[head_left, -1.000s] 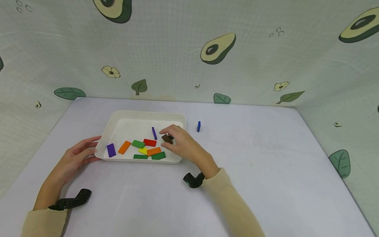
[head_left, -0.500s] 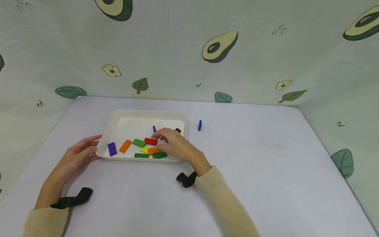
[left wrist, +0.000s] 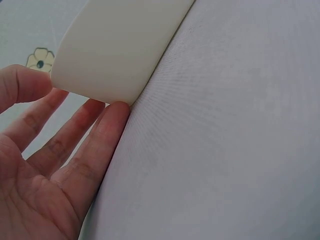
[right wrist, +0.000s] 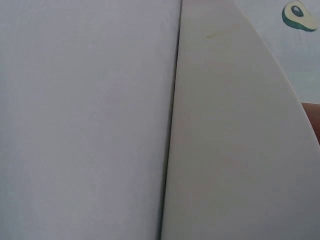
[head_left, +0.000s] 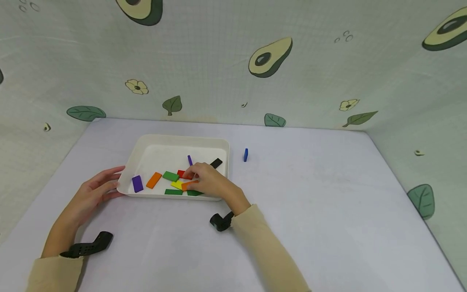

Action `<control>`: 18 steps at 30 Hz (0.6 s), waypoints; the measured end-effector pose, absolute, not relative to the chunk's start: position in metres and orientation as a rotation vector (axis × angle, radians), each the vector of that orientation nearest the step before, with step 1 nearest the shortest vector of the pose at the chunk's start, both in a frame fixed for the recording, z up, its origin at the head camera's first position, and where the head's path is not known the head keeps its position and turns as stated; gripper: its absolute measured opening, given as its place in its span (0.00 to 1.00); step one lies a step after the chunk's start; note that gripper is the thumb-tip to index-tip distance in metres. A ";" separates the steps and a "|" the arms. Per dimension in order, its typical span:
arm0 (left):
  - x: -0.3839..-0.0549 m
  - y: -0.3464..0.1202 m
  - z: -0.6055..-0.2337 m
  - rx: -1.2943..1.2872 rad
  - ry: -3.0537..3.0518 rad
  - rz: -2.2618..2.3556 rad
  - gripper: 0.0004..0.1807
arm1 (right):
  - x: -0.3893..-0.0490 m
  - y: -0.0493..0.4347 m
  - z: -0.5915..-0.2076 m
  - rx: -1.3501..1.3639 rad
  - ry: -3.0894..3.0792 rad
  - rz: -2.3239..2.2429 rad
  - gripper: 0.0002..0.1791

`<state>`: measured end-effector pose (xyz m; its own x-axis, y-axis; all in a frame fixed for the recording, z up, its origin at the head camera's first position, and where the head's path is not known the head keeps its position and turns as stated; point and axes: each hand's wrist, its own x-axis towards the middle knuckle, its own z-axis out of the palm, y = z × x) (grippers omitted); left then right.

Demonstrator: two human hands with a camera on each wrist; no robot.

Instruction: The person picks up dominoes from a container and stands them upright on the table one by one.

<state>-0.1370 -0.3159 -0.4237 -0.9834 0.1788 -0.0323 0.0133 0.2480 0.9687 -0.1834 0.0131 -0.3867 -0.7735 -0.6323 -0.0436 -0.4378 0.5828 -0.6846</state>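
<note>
A shallow white tray point(head_left: 164, 142) on the table holds several flat coloured blocks. My left hand point(head_left: 93, 194) is at its left front corner; in the left wrist view the fingertips point(left wrist: 116, 112) and thumb touch the outer wall and rim. Over the tray's right part, my right hand point(head_left: 208, 180) reaches down with bent fingers. Its fingertips are at the red block point(head_left: 182, 173) and the thumb is near an orange block point(head_left: 187, 185), spaced apart. Beside it lie a yellow block point(head_left: 177, 185) and a green block point(head_left: 170, 176). A black block point(head_left: 216, 163) shows behind the hand.
A blue block point(head_left: 246, 155) stands on the white table point(head_left: 310, 202), right of the tray. Farther left in the tray are a purple block point(head_left: 137, 183) and another orange one. A patterned cloth point(head_left: 208, 61) hangs behind. The right wrist view shows mainly the tray's outer wall point(right wrist: 225, 125).
My right hand has moved left and slightly lower, from the dark blocks to the red and orange ones. The brown block seen earlier is now hidden. The left hand stays at the corner.
</note>
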 end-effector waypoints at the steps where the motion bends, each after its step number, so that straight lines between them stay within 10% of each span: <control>1: -0.137 -0.316 -0.424 0.189 2.368 1.845 0.24 | -0.184 0.012 -0.388 -0.885 2.537 -0.970 0.14; 18: -0.137 -0.316 -0.424 0.268 2.282 1.934 0.24 | -0.180 0.001 -0.393 -0.944 2.678 -0.638 0.16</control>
